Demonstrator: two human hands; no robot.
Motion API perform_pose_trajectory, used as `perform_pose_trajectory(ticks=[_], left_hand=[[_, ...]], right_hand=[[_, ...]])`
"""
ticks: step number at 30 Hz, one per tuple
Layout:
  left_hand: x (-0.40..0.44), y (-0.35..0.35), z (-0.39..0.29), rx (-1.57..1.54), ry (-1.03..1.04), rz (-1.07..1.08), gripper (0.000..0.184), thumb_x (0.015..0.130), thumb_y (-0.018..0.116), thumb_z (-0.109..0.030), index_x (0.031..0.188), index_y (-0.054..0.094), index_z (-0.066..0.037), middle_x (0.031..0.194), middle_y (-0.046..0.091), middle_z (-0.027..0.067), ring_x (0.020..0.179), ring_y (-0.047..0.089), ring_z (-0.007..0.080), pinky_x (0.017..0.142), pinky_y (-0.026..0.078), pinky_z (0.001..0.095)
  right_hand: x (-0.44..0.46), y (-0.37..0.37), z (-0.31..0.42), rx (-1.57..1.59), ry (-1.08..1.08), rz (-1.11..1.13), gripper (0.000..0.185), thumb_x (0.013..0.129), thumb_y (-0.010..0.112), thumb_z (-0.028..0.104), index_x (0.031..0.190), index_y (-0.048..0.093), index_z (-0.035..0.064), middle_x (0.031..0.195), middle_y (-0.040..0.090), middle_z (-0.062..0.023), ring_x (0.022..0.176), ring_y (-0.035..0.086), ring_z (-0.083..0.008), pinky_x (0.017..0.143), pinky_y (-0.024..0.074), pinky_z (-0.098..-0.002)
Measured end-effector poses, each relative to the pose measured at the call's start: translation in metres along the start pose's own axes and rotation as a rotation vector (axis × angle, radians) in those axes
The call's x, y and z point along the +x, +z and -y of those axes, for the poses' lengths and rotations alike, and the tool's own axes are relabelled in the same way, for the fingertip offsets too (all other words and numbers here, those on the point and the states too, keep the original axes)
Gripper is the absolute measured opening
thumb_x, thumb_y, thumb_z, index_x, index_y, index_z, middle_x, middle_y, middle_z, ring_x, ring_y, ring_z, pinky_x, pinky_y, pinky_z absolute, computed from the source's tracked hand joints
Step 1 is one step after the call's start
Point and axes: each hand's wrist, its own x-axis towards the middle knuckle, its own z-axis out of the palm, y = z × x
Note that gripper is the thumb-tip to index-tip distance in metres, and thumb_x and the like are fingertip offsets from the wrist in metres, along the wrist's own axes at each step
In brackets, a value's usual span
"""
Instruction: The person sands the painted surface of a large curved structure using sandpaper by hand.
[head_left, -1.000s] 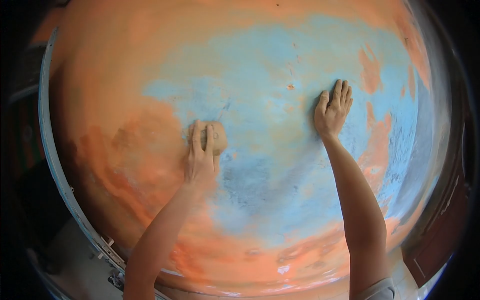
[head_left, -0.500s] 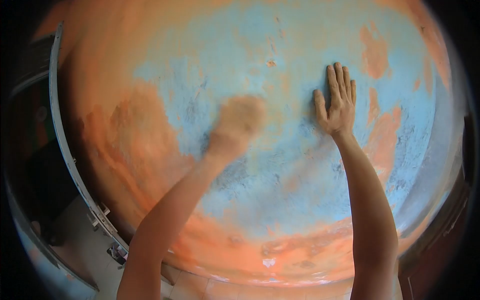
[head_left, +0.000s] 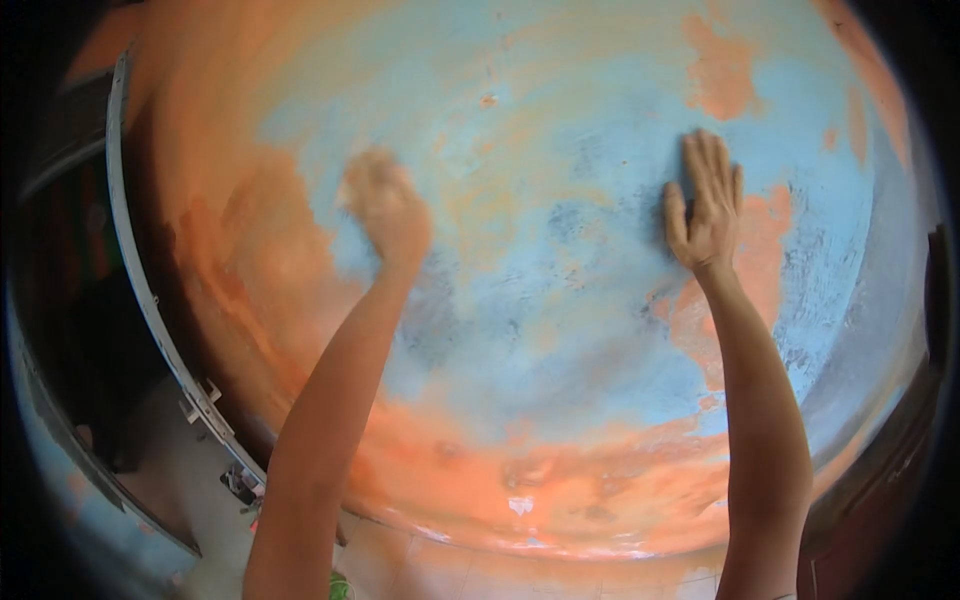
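Observation:
A large wall [head_left: 560,330], its paint patchy in orange and pale blue, fills the view and bows in the wide lens. My left hand [head_left: 388,208] is at the wall left of centre, smeared by motion. Its fingers look bent into a compact shape; a pale patch shows at their left side, but I cannot make out what is in them. Flat against the blue part, right of centre, lies my right hand [head_left: 708,205], fingers stretched upward and thumb apart, holding nothing. An orange bare-looking patch [head_left: 722,70] is above it.
On the left a metal door frame [head_left: 150,290] borders a dark doorway. Small items [head_left: 240,485] lie on the floor by its foot. Something green [head_left: 340,585] shows at the bottom beside my left forearm. Floor tiles [head_left: 450,570] run along the wall's base.
My left hand has swept left across the wall. The right hand stays flat and appears a little farther right as the view has shifted. The green thing at the bottom has come into view.

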Motion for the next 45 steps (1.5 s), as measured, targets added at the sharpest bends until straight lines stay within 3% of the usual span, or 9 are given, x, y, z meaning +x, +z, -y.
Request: perform_pose_trajectory(ticks=[4, 6, 14, 18, 24, 30, 34, 39, 45], left_hand=[[-0.027, -0.034, -0.032, -0.346, 0.302, 0.14, 0.036, 0.1, 0.042, -0.016, 0.131, 0.051, -0.002, 0.136, 0.049, 0.0191, 0.131, 0.04, 0.0349, 0.111, 0.028, 0.048], [-0.03, -0.06, -0.057, -0.861, 0.796, 1.163, 0.033, 0.102, 0.039, -0.021, 0.125, 0.056, -0.003, 0.132, 0.05, 0.0217, 0.129, 0.044, 0.0297, 0.111, 0.028, 0.0386], [0.008, -0.001, -0.023, -0.141, 0.186, -0.069, 0.04, 0.098, 0.044, -0.019, 0.137, 0.05, -0.008, 0.141, 0.048, 0.0136, 0.134, 0.039, 0.0322, 0.114, 0.022, 0.0493], [-0.004, -0.042, -0.059, -0.55, 0.817, 0.877, 0.031, 0.098, 0.043, -0.014, 0.125, 0.059, -0.011, 0.131, 0.057, 0.0106, 0.127, 0.046, 0.0279, 0.114, 0.024, 0.0493], [0.024, -0.014, -0.039, -0.084, 0.089, 0.013, 0.041, 0.095, 0.044, -0.015, 0.136, 0.05, -0.008, 0.145, 0.046, 0.0116, 0.138, 0.033, 0.03, 0.115, 0.019, 0.0483], [-0.01, -0.04, -0.035, -0.888, 1.126, 0.829, 0.03, 0.1, 0.043, -0.016, 0.122, 0.057, -0.002, 0.131, 0.054, 0.0135, 0.119, 0.049, 0.0303, 0.103, 0.035, 0.0469], [0.02, -0.012, -0.033, -0.533, -0.054, 0.146, 0.027, 0.099, 0.044, -0.016, 0.115, 0.061, -0.003, 0.124, 0.058, 0.0138, 0.116, 0.051, 0.0303, 0.102, 0.037, 0.0445], [-0.013, -0.051, -0.06, -0.861, 1.324, 0.824, 0.035, 0.1, 0.041, -0.015, 0.129, 0.055, -0.002, 0.134, 0.053, 0.0146, 0.129, 0.043, 0.0342, 0.113, 0.024, 0.0465], [0.021, -0.001, -0.047, -0.207, 0.141, 0.063, 0.038, 0.102, 0.036, -0.015, 0.135, 0.05, -0.004, 0.136, 0.051, 0.0154, 0.131, 0.042, 0.0313, 0.111, 0.028, 0.0414]], right_hand=[[-0.014, 0.014, -0.001, -0.206, 0.596, -0.334, 0.051, 0.094, 0.051, 0.026, 0.137, 0.047, -0.002, 0.143, 0.044, -0.0254, 0.137, 0.035, -0.0416, 0.113, 0.0217, -0.0539], [-0.012, 0.011, -0.002, -0.216, 0.54, -0.356, 0.051, 0.094, 0.05, 0.026, 0.136, 0.047, -0.0024, 0.142, 0.044, -0.0259, 0.137, 0.035, -0.0414, 0.113, 0.0223, -0.0546], [-0.01, 0.011, -0.004, -0.235, 0.582, -0.336, 0.051, 0.094, 0.048, 0.027, 0.137, 0.046, -0.0012, 0.144, 0.044, -0.0229, 0.138, 0.033, -0.0404, 0.112, 0.022, -0.0554], [-0.014, 0.013, -0.004, -0.256, 0.569, -0.321, 0.052, 0.094, 0.048, 0.027, 0.138, 0.045, -0.0007, 0.146, 0.041, -0.0218, 0.139, 0.032, -0.0388, 0.113, 0.0219, -0.0552], [-0.014, 0.009, 0.0, -0.226, 0.568, -0.313, 0.053, 0.094, 0.048, 0.027, 0.14, 0.044, 0.0003, 0.147, 0.04, -0.0215, 0.14, 0.031, -0.0385, 0.114, 0.0212, -0.0541], [-0.015, 0.013, -0.003, -0.229, 0.562, -0.335, 0.053, 0.094, 0.047, 0.027, 0.14, 0.043, 0.0014, 0.147, 0.041, -0.0203, 0.141, 0.03, -0.0375, 0.114, 0.0206, -0.0541], [-0.016, 0.011, -0.002, -0.271, 0.565, -0.329, 0.053, 0.094, 0.048, 0.027, 0.14, 0.044, 0.0012, 0.146, 0.042, -0.0204, 0.14, 0.031, -0.0379, 0.114, 0.0211, -0.0537], [-0.012, 0.01, 0.0, -0.269, 0.541, -0.346, 0.052, 0.093, 0.049, 0.027, 0.138, 0.047, 0.0006, 0.145, 0.043, -0.0213, 0.138, 0.033, -0.0391, 0.113, 0.0228, -0.054], [-0.015, 0.01, -0.002, -0.254, 0.561, -0.332, 0.051, 0.092, 0.05, 0.026, 0.137, 0.048, 0.0005, 0.144, 0.044, -0.0226, 0.137, 0.035, -0.0405, 0.113, 0.0227, -0.0542]])
